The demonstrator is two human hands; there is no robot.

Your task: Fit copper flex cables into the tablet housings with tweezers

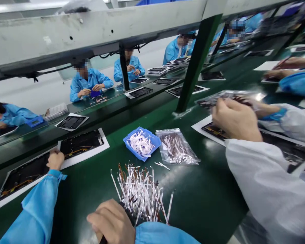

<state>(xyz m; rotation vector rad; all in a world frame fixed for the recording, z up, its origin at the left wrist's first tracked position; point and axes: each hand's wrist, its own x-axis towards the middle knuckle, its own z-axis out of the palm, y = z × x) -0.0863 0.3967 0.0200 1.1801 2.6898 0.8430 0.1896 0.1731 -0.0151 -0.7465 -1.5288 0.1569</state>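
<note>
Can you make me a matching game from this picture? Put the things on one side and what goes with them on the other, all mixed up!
Things:
1. left hand
2. blue tray
3. clear plastic bag
4. pile of flat cable strips

Matches:
A. lying loose on the green bench
B. holding white strips
C. touching a black panel
D. holding brown-and-white strips

Pairs: 1-C, 2-B, 3-D, 4-A

The right hand (pixel 111 222) was cut off by the bottom edge, and the dark thing (pixel 125 210) in it was mostly hidden behind the fingers — kind of tool unclear. The left hand (pixel 56 160) covered part of a black panel (pixel 81 144). Strips in the loose heap (pixel 139 191) were too small to count — same inside the clear plastic bag (pixel 178 147). A co-worker's white sleeve (pixel 266 183) ran off the right edge.
</note>
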